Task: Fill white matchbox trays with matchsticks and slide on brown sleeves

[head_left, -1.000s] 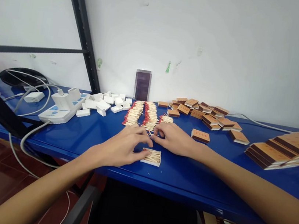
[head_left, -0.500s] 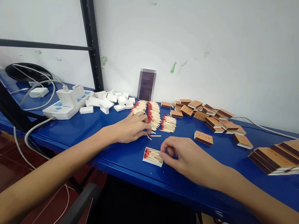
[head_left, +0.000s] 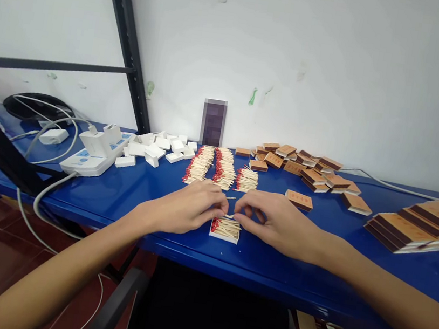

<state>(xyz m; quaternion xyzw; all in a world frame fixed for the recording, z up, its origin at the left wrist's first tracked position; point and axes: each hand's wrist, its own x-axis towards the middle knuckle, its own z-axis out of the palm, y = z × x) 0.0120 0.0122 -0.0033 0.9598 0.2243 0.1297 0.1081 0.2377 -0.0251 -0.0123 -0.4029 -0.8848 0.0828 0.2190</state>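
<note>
A small open white tray of red-tipped matches [head_left: 225, 229] lies near the front edge of the blue table [head_left: 191, 248]. My left hand [head_left: 186, 209] and my right hand [head_left: 273, 219] meet just above it, fingers curled and pinching a few matchsticks [head_left: 229, 216] over the tray. Behind the hands, rows of loose matches [head_left: 221, 167] lie in three bundles. A single brown matchbox sleeve [head_left: 299, 199] rests to the right of my right hand.
Several empty white inner trays [head_left: 156, 150] lie at back left beside a white power strip [head_left: 92, 155] with cables. Brown matchbox sleeves [head_left: 304, 168] are heaped at back centre-right, and stacked packs [head_left: 419, 222] sit at far right. A black shelf frame [head_left: 126, 42] slants at left.
My left hand came back from the loose match rows to the tray. My right hand shifted up to meet it, and both now pinch matches above the tray.
</note>
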